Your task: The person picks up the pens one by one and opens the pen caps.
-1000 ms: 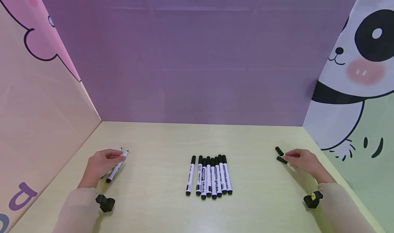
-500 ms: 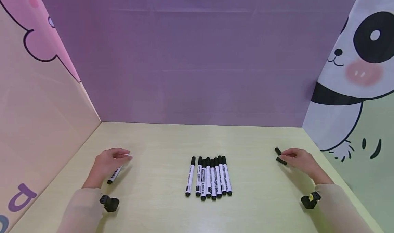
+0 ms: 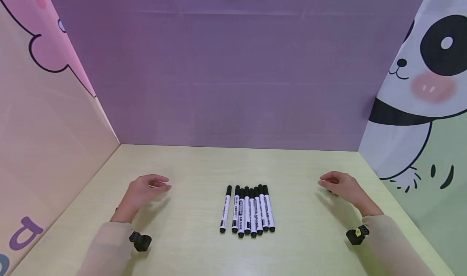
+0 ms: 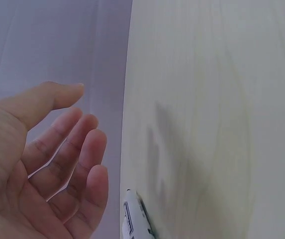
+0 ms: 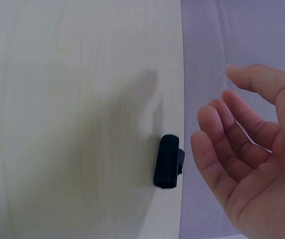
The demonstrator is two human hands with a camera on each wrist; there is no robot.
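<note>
My left hand (image 3: 146, 193) hovers above the left part of the table with loosely curved fingers and nothing in them. In the left wrist view an uncapped white marker (image 4: 136, 219) lies on the table below that hand; in the head view, the hand and forearm hide it. On the other side my right hand (image 3: 341, 187) is raised over the table, its thumb and fingers apart and holding nothing. Two black marker caps lie beneath it, the nearer cap (image 5: 166, 162) partly covering the farther cap (image 5: 181, 162) in the right wrist view.
Several white markers (image 3: 253, 213) with black caps lie side by side in the middle of the table (image 3: 292, 243). A single capped marker (image 3: 226, 211) lies slightly apart at their left. A purple backdrop (image 3: 233, 81) and printed side panels enclose the table.
My left hand has let go of the marker and moved right. My right hand has released the cap and shifted left, now covering the caps in the head view. The middle markers have not moved.
</note>
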